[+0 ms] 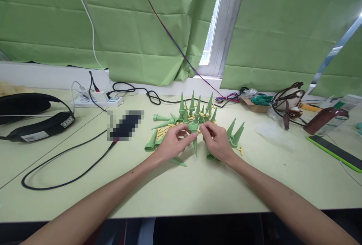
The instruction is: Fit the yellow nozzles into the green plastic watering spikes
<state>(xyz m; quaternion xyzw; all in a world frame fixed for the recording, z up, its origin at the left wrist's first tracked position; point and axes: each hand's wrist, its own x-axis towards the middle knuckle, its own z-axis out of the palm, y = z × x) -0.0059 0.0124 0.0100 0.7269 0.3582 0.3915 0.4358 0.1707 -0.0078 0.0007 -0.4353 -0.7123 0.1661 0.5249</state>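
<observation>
1. Spreading beneath the work, a pale tabletop [181, 192] ends in a near edge at 6 o'clock, with a broad strip of surface between that edge and the held spike [193, 127], the center of this dial.
2. A black cable [36, 189] loops across the table between 8 and 9 o'clock, well apart from the work.
3. Other green spikes [198, 115] stand tightly grouped at 12 o'clock, points up; some lie on their sides at 8 and 10 o'clock, and more rise, leaning, at 3 o'clock.
4. The left hand [175, 141], at 8 o'clock, grips the held spike between thumb and fingers.
5. The right hand [217, 139], at 3 o'clock, brings thumb and forefinger together beside the spike's collar; whether anything is pinched there cannot be told.
6. Held above the tabletop, the spike is matte green, with a wide ridged collar uppermost and a slender cone tapering toward 6 o'clock.
7. Small yellow pieces [162, 133] lie heaped at 9 o'clock; a single T-shaped one [240, 150] sits between 3 and 4 o'clock.
</observation>
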